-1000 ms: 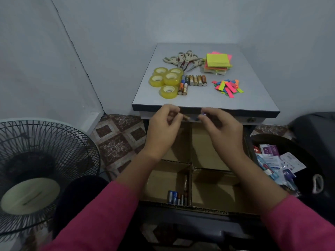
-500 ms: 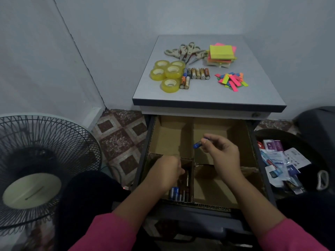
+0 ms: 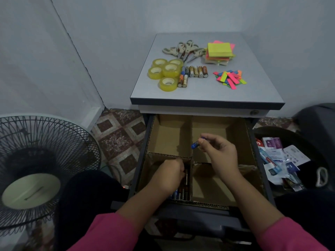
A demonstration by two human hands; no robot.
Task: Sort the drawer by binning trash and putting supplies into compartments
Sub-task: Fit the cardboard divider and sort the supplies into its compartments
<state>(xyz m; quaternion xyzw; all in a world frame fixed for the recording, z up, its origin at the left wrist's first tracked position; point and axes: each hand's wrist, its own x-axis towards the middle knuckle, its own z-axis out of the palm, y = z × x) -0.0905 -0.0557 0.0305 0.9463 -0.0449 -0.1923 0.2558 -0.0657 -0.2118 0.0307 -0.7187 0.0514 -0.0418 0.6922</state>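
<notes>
Left hand lower among batteries; labels unreadable.

Little print can be read. In the black bin just right of the open drawer, a purple packet at the bin's far edge bears upright white lettering too small to make out, and a blue wrapper nearer the bin's middle shows large white letters beginning "Fa". The batteries' labels on the cabinet top are illegible.
</notes>
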